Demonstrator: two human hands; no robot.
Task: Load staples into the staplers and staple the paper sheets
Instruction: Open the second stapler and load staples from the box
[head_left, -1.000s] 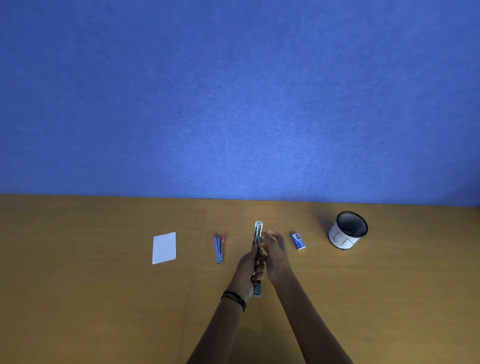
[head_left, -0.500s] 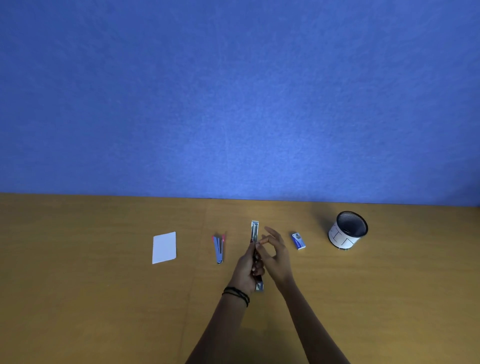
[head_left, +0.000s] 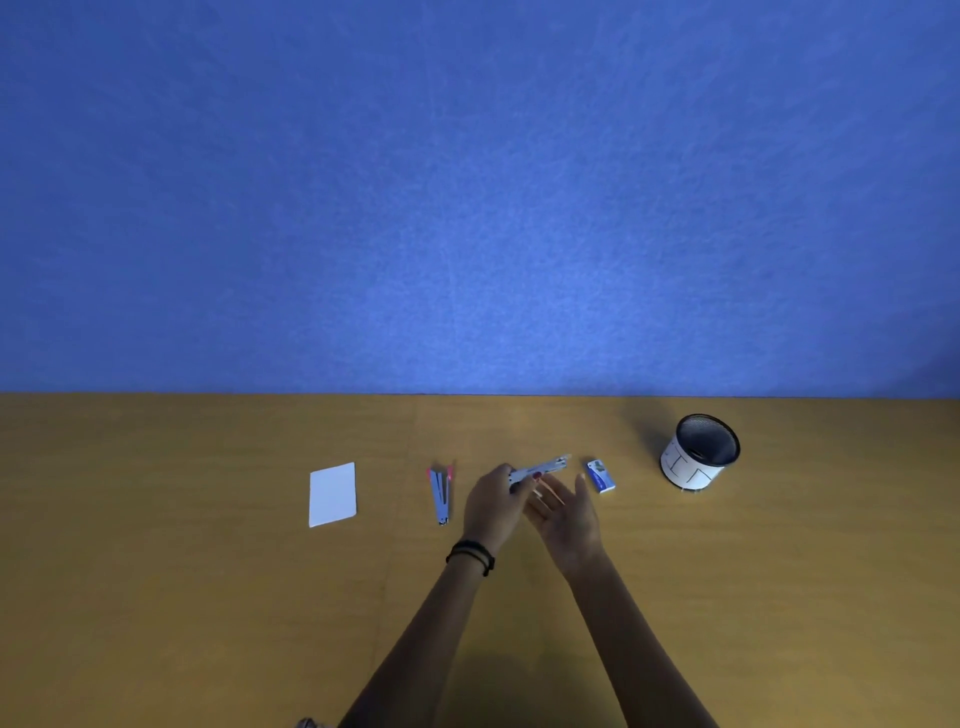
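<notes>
My left hand (head_left: 491, 501) grips a silver stapler (head_left: 543, 467) by its near end, and the stapler's tip points up and to the right. Just to its right, my right hand (head_left: 563, 512) is spread with its fingers straight, palm up, under the stapler and holding nothing. A second stapler (head_left: 440, 493), blue-grey with pink tips, lies opened flat on the table to the left. Further left is a small stack of white paper sheets (head_left: 332, 494). A small blue and white staple box (head_left: 600, 475) lies right of my hands.
A black mesh pen cup (head_left: 698, 453) with a white label stands at the right on the wooden table (head_left: 208, 597). A blue wall rises behind the table's far edge.
The stapler in my left hand has swung from pointing straight away to pointing up-right. My right hand has let go of its pinch near the stapler and opened out.
</notes>
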